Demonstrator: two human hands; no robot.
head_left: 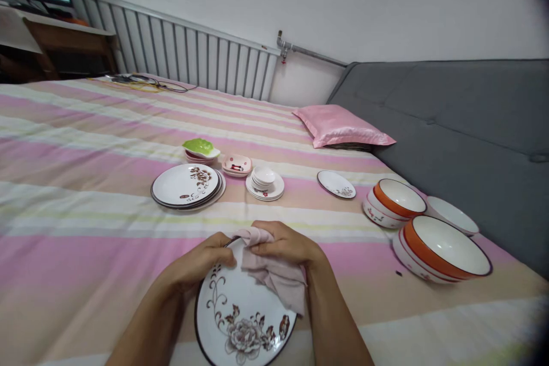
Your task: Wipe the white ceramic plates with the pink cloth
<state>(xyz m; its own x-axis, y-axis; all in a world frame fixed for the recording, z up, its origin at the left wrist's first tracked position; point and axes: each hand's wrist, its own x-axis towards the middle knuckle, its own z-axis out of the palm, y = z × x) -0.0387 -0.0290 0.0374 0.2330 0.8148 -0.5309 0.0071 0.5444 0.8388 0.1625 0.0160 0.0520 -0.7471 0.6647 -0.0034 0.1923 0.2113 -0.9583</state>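
1. Our left hand [205, 263] grips the flowered plate [240, 320] at its 10 o'clock rim, fingers curled shut. The plate sits at 6 o'clock, above the striped bedcover [86, 229].
2. Our right hand [285, 243] is bunched around the pink cloth [278, 281], pressing the 12 o'clock rim.
3. Best, we judge: firm left grip, flat cloth, sweeping round the rim.
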